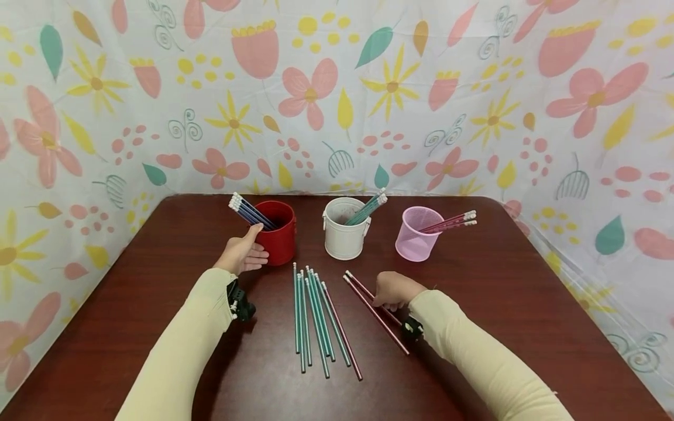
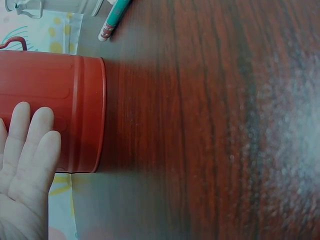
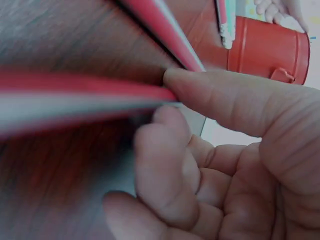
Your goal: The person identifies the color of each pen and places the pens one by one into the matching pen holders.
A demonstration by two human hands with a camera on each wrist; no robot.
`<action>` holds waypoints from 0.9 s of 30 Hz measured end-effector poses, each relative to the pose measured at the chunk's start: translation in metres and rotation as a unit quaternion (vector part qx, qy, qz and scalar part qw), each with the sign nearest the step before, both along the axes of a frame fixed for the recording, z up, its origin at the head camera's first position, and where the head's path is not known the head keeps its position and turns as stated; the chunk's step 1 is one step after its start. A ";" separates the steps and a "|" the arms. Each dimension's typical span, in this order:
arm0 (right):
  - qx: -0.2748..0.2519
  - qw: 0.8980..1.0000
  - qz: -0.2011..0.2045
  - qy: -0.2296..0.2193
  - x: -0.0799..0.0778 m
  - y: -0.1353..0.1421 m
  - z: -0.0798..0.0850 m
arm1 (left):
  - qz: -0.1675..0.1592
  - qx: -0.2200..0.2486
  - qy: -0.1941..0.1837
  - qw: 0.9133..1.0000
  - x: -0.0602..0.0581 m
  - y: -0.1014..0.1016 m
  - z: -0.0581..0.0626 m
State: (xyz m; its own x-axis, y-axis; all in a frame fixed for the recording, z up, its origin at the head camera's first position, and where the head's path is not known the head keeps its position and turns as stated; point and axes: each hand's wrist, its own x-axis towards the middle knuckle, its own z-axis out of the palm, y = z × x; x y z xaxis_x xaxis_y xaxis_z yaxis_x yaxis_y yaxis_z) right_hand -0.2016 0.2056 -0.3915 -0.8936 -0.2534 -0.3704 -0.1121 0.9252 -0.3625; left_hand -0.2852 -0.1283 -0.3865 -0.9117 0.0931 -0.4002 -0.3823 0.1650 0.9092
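Note:
My left hand [image 1: 241,252] rests its straight fingers against the side of a red bucket [image 1: 280,244], which holds several dark blue pencils [image 1: 247,209]. In the left wrist view, the fingers [image 2: 39,132] lie flat along the bucket's wall. At the right, my right hand [image 1: 396,289] pinches a red pencil [image 3: 75,102] between thumb and forefinger, low over the table. Beside it a second red pencil [image 1: 383,323] lies on the wood. Several teal pencils [image 1: 315,318] are spread between the hands, with one more red pencil [image 1: 344,342] at their right edge.
A white bucket [image 1: 341,241] with teal pencils [image 1: 367,210] stands at the middle back. To its right is a pink mesh cup [image 1: 413,244] holding red pencils [image 1: 447,223]. Behind the dark table [image 1: 505,257] hangs a flowered cloth [image 1: 337,93].

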 end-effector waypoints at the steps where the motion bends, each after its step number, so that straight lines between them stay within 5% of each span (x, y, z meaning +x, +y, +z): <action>1: 0.003 1.000 -0.001 0.001 0.000 0.000 0.000 | 0.000 -0.001 0.000 1.000 0.000 0.001 0.000; 8: -0.006 0.999 -0.007 0.047 -0.004 0.000 0.009 | 0.006 -0.006 -0.002 1.000 0.001 0.005 0.001; 12: -0.082 0.991 -0.007 0.107 -0.010 0.003 0.017 | 0.006 -0.005 -0.002 1.000 0.000 0.002 0.002; 18: -0.236 0.944 -0.016 0.230 -0.014 0.010 0.024 | 0.006 -0.012 -0.004 1.000 0.000 0.002 0.001; 27: -0.317 0.886 -0.065 0.332 -0.016 0.004 0.052 | 0.005 -0.011 -0.005 1.000 0.000 0.003 0.002</action>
State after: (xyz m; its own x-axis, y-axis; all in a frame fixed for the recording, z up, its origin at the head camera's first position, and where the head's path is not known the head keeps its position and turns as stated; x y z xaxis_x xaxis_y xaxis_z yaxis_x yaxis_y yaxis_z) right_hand -0.2174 0.2097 -0.3392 -0.8979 -0.1011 0.4283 -0.4031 0.5796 -0.7082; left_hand -0.2847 -0.1256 -0.3849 -0.9083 0.0744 -0.4117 -0.3938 0.1802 0.9013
